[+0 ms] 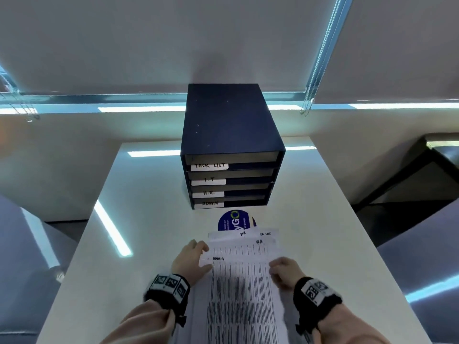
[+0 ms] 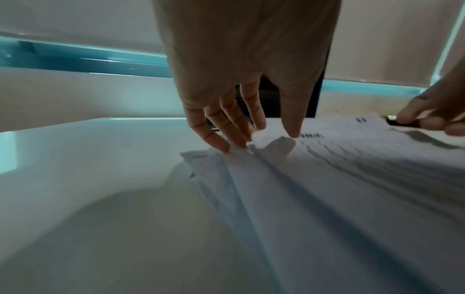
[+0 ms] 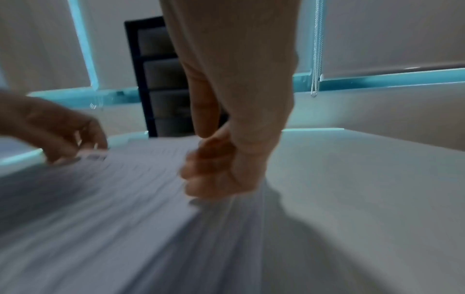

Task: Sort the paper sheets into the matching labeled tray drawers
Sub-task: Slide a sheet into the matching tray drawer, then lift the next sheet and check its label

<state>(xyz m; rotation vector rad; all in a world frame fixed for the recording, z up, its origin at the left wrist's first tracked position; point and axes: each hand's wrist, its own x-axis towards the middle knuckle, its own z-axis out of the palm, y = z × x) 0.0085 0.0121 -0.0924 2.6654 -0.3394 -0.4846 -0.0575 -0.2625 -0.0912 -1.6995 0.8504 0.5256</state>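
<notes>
A dark blue drawer unit stands at the back of the white table, its drawers labeled TASK LIST, I.T, H.R. and ADMIN from top to bottom. A loose stack of printed sheets lies at the table's front. The top sheet is marked ADMIN. My left hand pinches its left corner, thumb on top. My right hand grips its right edge with curled fingers. Sheets marked HR and TASK LIST peek out beyond it.
A round blue sticker lies on the table between the stack and the drawers. A black table stands to the right. Blind cords hang at the window behind. Bare tabletop lies on both sides of the stack.
</notes>
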